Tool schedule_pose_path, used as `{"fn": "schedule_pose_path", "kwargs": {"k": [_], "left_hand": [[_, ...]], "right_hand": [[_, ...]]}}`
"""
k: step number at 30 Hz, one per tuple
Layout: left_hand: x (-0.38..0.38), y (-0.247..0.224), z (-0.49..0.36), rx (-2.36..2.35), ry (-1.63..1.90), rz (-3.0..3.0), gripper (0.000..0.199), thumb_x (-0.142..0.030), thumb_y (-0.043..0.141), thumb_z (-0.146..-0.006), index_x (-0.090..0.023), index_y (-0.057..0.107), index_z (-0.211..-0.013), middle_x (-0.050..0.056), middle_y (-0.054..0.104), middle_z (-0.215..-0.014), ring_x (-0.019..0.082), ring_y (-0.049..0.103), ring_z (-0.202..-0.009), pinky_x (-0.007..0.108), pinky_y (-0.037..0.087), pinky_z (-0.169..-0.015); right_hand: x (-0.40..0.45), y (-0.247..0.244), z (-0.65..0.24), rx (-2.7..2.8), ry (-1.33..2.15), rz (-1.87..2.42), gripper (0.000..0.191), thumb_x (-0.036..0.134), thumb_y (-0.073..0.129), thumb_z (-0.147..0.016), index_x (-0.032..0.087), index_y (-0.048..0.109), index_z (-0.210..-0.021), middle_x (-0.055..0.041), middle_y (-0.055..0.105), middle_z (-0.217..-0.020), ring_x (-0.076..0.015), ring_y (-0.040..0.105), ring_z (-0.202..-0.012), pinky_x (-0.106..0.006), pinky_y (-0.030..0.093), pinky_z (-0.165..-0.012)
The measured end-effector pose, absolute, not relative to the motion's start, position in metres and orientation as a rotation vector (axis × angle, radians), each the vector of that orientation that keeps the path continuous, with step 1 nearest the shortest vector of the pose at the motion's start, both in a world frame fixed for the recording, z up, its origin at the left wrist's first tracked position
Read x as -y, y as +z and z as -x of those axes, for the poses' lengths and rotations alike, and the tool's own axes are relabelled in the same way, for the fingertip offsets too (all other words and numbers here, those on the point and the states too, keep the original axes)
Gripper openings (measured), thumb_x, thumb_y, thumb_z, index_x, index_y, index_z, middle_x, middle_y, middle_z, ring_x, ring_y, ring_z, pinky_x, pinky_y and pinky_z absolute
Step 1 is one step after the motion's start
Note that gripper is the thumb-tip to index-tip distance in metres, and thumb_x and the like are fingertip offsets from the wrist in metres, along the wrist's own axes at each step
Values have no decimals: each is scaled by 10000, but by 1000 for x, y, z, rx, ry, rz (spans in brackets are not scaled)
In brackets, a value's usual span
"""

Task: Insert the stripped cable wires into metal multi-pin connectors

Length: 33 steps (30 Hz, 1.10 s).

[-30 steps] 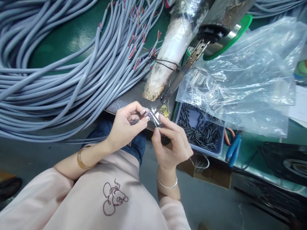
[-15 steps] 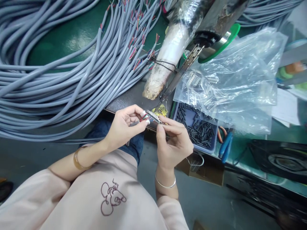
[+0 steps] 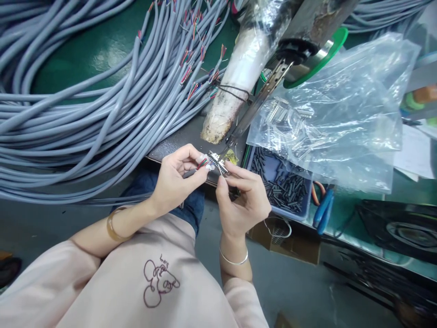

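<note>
My left hand [image 3: 179,175] is closed in a pinch on the end of a grey cable, whose red and green wires [image 3: 202,164] fan out at the fingertips. Just past those fingers sits a small metal multi-pin connector [image 3: 217,160]. The tip of a soldering iron [image 3: 247,116], fixed in place and pointing down, reaches the connector; whether they touch is hard to tell. My right hand [image 3: 244,196] pinches a thin pale wire [image 3: 219,170] that runs up to the connector's pins. Its index finger lies against the connector's near right end.
Many grey cables [image 3: 112,123] with stripped ends cover the left of the bench. A blue tray [image 3: 305,212] of short black sleeves stands at right, partly under a clear plastic bag [image 3: 355,132]. Behind are a green-rimmed solder spool [image 3: 336,45] and a wrapped white tube [image 3: 232,86]. Blue-handled pliers [image 3: 323,212] lie beyond.
The connector has shifted slightly up and left, closer under the iron tip. My right hand has moved a little left, and the pale wire now shows between its fingers and the pins.
</note>
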State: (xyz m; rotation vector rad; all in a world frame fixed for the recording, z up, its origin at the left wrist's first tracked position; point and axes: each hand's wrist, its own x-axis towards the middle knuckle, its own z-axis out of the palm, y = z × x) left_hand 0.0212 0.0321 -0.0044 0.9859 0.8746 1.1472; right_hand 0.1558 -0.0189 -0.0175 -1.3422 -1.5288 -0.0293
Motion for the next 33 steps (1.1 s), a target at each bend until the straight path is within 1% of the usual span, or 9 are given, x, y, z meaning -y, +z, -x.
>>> {"fn": "schedule_pose_path", "kwargs": {"k": [2, 4, 8, 11, 17, 21, 27, 31, 33], "left_hand": [[-34, -3, -21, -888, 1145, -995, 187, -153, 764, -702, -171, 578, -710, -18, 639, -705, 74, 613, -622, 162, 517, -584], [-36, -1, -21, -889, 1129, -996, 196, -154, 766, -687, -171, 571, -693, -13, 652, -715, 74, 614, -628, 166, 530, -602], [-40, -1, -19, -872, 1073, -992, 212, -148, 768, -667, -171, 557, -677, -13, 653, -713, 49, 538, -554, 141, 451, -483], [-42, -1, -17, -871, 1050, -994, 216, -139, 766, -671, -171, 553, -687, -12, 654, -716, 44, 516, -539, 131, 413, -444], [-45, 5, -18, -854, 1061, -1005, 185, -101, 730, -662, -168, 559, -681, -21, 638, -694, 40, 505, -538, 127, 409, -449], [-47, 9, -17, -868, 1036, -998, 185, -93, 725, -638, -167, 557, -664, -30, 618, -668, 34, 488, -526, 125, 392, -449], [-47, 6, -13, -895, 921, -963, 183, -102, 737, -619, -156, 566, -652, -43, 569, -619, 26, 464, -503, 130, 382, -459], [-43, 6, -13, -858, 931, -948, 180, -100, 743, -628, -160, 596, -712, -44, 593, -631, 32, 477, -512, 131, 376, -454], [-41, 6, -12, -828, 938, -930, 179, -111, 743, -644, -163, 608, -750, -45, 602, -621, 34, 476, -498, 134, 374, -446]], "right_hand": [[19, -17, -156, 1529, -25, 1352, 147, 102, 732, -863, 225, 660, -898, -11, 787, -998, -165, 773, -913, -316, 654, -788], [19, -17, -157, 1532, -18, 1362, 138, 110, 732, -869, 225, 662, -898, -10, 786, -992, -168, 773, -913, -324, 655, -788], [19, -15, -158, 1530, -6, 1362, 132, 116, 734, -874, 224, 665, -902, -6, 788, -991, -162, 771, -912, -322, 647, -801], [18, -13, -158, 1532, -9, 1354, 125, 122, 734, -877, 225, 665, -897, -5, 790, -984, -161, 770, -902, -324, 640, -804], [16, -10, -158, 1550, -46, 1362, 135, 115, 754, -866, 224, 683, -902, -6, 796, -1006, -158, 765, -930, -325, 630, -840], [16, -9, -159, 1586, -96, 1364, 128, 132, 750, -873, 236, 680, -897, -9, 796, -1015, -171, 774, -911, -341, 647, -816], [21, -13, -162, 1687, -167, 1349, 156, 109, 749, -865, 227, 647, -876, -28, 813, -1001, -157, 787, -877, -272, 646, -773], [25, -15, -162, 1663, -240, 1336, 186, 95, 775, -843, 225, 651, -891, -20, 819, -1006, -152, 791, -866, -261, 638, -764], [27, -16, -160, 1611, -215, 1338, 187, 90, 777, -839, 223, 653, -885, -14, 816, -988, -152, 788, -861, -270, 638, -767]]}}
